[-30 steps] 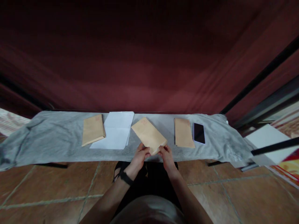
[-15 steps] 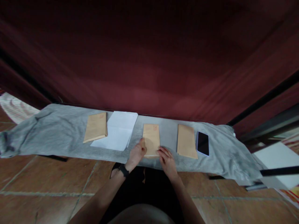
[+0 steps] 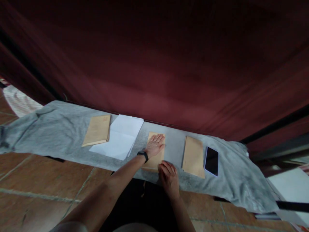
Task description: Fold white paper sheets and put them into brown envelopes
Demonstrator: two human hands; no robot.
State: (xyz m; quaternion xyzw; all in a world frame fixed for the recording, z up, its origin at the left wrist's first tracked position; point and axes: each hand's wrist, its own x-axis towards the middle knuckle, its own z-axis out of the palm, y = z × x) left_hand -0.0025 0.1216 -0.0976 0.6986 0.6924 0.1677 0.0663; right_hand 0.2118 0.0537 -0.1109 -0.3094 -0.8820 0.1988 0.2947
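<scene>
A tan envelope point(image 3: 155, 159) lies flat in the middle of a grey cloth point(image 3: 55, 135). My left hand point(image 3: 154, 145), with a black band at the wrist, rests flat on top of it, fingers stretched out. My right hand point(image 3: 168, 175) sits at the envelope's near right corner, fingers curled down onto the cloth and the envelope's edge. Neither hand lifts anything.
Another tan envelope point(image 3: 97, 130) and white paper sheets point(image 3: 119, 138) lie to the left. A third envelope point(image 3: 193, 156) and a black phone point(image 3: 211, 157) lie to the right. A dark red curtain point(image 3: 154, 64) hangs behind; brown floor tiles point(image 3: 36, 183) lie in front.
The envelope, held tilted in both hands, was laid down straight on the cloth. My left hand then slid forward and flattened on it. The view shifted left.
</scene>
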